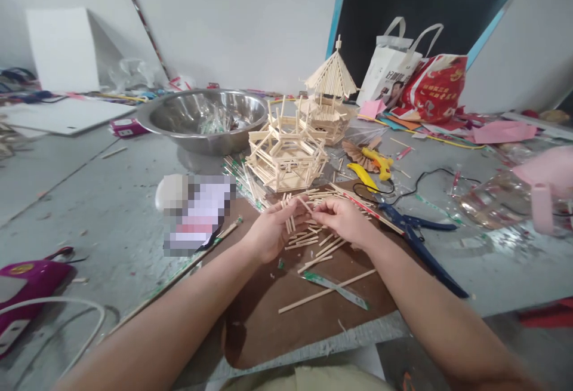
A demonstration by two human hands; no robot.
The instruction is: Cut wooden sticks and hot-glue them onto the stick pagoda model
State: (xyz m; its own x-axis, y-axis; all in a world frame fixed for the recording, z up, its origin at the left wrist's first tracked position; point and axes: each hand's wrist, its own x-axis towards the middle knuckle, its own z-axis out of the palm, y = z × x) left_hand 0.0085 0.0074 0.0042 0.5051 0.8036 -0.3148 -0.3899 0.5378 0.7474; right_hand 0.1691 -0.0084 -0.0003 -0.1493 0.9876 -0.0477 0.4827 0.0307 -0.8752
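The left hand [271,233] pinches several short wooden sticks [292,221] — likely to keep them bunched — while the right hand [338,216] pinches a single stick [306,205] beside them, above loose sticks [316,264] spread within reach on the brown board [264,325].

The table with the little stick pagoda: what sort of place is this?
Probably a craft room or small workshop: the table bears a roofed stick model, many loose sticks and a blue hand tool.
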